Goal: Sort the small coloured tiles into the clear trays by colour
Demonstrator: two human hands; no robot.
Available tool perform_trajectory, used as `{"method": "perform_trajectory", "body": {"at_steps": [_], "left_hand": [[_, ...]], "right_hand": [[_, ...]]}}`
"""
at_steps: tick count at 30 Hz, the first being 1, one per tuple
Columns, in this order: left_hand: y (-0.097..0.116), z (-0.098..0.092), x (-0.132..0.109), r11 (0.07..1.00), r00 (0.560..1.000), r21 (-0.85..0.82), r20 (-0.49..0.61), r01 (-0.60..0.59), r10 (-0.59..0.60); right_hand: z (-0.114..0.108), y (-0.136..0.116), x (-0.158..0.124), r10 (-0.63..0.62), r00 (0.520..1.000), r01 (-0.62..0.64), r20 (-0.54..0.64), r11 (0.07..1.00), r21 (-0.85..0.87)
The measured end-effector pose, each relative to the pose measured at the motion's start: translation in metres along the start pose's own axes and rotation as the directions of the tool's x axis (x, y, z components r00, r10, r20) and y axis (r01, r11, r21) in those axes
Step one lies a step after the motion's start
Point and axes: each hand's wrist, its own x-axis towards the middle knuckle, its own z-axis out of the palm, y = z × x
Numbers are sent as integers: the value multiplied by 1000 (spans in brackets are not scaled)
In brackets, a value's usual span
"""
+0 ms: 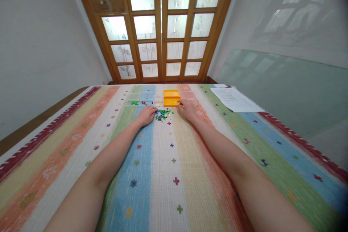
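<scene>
A loose pile of small coloured pieces (163, 115), green, blue, yellow and dark red, lies on the cloth between my hands. At the pile's left edge is my left hand (146, 115), fingers curled together; anything between them is too small to make out. My right hand (187, 109) is at the right front corner of an orange-yellow box (172, 94), its thumb and fingers pinched together. What that pinch holds, if anything, is hidden. Left of the box is a clear divided tray (129, 98), with green pieces (134, 103) and dark red pieces (144, 103) in separate compartments.
A striped, patterned cloth (163, 174) covers the table. Printed paper (233, 98) lies at the far right. Beyond the table's far edge are wooden doors with glass panes (148, 27). A pale glass panel (282, 90) leans along the right wall.
</scene>
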Motion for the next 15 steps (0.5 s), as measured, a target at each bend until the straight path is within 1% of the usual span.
{"method": "perform_trajectory", "body": {"at_steps": [4,8,13,15], "left_hand": [[-3,1,1,999,998,-36,-56,13,-15],[-8,-1,1,996,987,-63,-141,63,-71],[-20,-2,2,987,950,-45,-268,157,-163],[-27,-2,1,978,934,-11,-295,206,-200]], "right_hand": [[0,0,0,7,1000,-8,7,1000,14],[1,-2,-1,-3,1000,3,10,1000,28],[1,-2,-2,-5,1000,5,19,1000,29],[0,-4,-2,-17,1000,17,26,1000,17]]}}
